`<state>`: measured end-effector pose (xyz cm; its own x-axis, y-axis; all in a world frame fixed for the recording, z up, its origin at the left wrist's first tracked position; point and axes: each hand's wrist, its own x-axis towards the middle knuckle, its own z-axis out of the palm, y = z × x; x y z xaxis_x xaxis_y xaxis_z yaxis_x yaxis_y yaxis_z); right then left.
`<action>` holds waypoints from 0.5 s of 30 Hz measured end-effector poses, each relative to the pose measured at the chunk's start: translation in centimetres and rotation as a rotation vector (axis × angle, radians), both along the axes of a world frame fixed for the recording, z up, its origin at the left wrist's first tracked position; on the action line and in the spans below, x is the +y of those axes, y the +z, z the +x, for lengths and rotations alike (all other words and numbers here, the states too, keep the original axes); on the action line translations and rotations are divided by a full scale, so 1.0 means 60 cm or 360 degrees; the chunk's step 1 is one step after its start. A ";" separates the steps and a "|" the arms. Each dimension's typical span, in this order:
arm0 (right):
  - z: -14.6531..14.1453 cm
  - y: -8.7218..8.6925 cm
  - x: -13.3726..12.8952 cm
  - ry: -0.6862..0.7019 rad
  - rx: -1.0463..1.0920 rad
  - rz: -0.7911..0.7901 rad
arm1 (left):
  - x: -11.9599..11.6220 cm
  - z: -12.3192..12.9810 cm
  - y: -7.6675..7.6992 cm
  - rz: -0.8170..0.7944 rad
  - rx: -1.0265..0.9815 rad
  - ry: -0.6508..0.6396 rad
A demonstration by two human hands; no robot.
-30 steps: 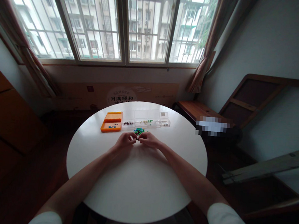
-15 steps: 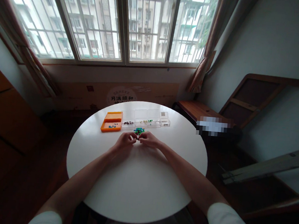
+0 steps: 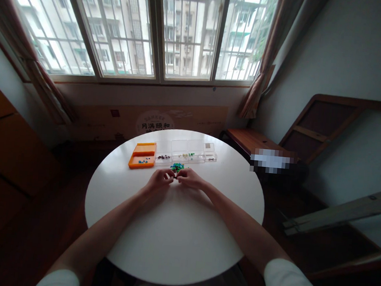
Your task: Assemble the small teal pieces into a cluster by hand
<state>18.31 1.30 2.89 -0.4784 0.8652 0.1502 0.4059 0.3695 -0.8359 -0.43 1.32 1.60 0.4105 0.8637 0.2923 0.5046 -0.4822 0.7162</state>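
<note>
On the round white table (image 3: 176,231), my left hand (image 3: 161,178) and my right hand (image 3: 189,178) meet fingertip to fingertip. Both are closed around a small dark piece (image 3: 175,177) between them, too small to make out well. Just beyond the fingers lies a pile of small blue and green pieces (image 3: 177,166). An orange tray (image 3: 135,165) with a few blue pieces stands behind my left hand. To its right are clear compartment boxes (image 3: 172,159) with open lids, holding small dark, pale and green pieces.
Behind the table, a long printed cardboard box (image 3: 193,116) leans under the window. A wooden bench (image 3: 254,139) stands at the back right, with a blurred-out patch over its near end. An orange-brown cabinet (image 3: 3,144) is at the left.
</note>
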 end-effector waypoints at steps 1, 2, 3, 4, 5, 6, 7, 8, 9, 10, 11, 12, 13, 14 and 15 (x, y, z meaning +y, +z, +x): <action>0.000 0.000 0.000 0.0000 0.0001 -0.0003 | 0.000 0.000 0.000 0.0001 0.0002 0.0002; 0.000 -0.001 0.000 -0.0002 0.0004 -0.0009 | 0.000 0.000 0.000 0.0002 0.0003 0.0003; 0.000 -0.001 0.000 -0.0005 0.0009 -0.0016 | 0.001 0.000 -0.001 0.0003 0.0001 0.0005; 0.000 -0.001 0.000 -0.0008 0.0012 -0.0020 | 0.001 0.000 -0.002 0.0003 -0.0002 0.0004; -0.001 0.000 0.000 -0.0013 0.0015 -0.0020 | 0.002 0.000 -0.003 0.0002 -0.0005 0.0002; -0.001 0.000 0.000 -0.0015 0.0015 -0.0018 | 0.002 0.000 -0.004 0.0001 -0.0007 0.0001; -0.001 0.000 0.000 -0.0017 0.0013 -0.0018 | 0.003 0.000 -0.004 -0.0001 -0.0010 -0.0001; -0.001 -0.001 0.000 -0.0017 0.0010 -0.0017 | 0.003 0.000 -0.005 -0.0001 -0.0013 -0.0001; -0.001 -0.001 0.000 -0.0017 0.0009 -0.0017 | 0.004 0.000 -0.005 -0.0001 -0.0016 -0.0001; -0.001 -0.001 0.000 -0.0017 0.0008 -0.0017 | 0.004 0.000 -0.006 -0.0001 -0.0021 -0.0002; -0.001 -0.001 0.000 -0.0018 0.0009 -0.0019 | 0.004 0.000 -0.005 -0.0003 -0.0023 -0.0002; -0.001 -0.001 0.000 -0.0018 0.0014 -0.0021 | 0.003 0.000 -0.005 -0.0006 -0.0022 -0.0002; -0.001 -0.001 0.001 -0.0017 0.0018 -0.0023 | 0.003 0.000 -0.004 -0.0012 -0.0018 0.0000; 0.000 -0.001 0.001 -0.0018 0.0019 -0.0024 | 0.003 0.000 -0.004 -0.0018 -0.0013 0.0004; 0.000 -0.001 0.001 -0.0019 0.0015 -0.0023 | 0.002 0.000 -0.003 -0.0024 -0.0010 0.0007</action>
<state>18.30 1.38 2.82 -0.4666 0.8729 0.1424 0.4022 0.3528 -0.8449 -0.44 1.45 1.42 0.4050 0.8698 0.2817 0.5021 -0.4691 0.7265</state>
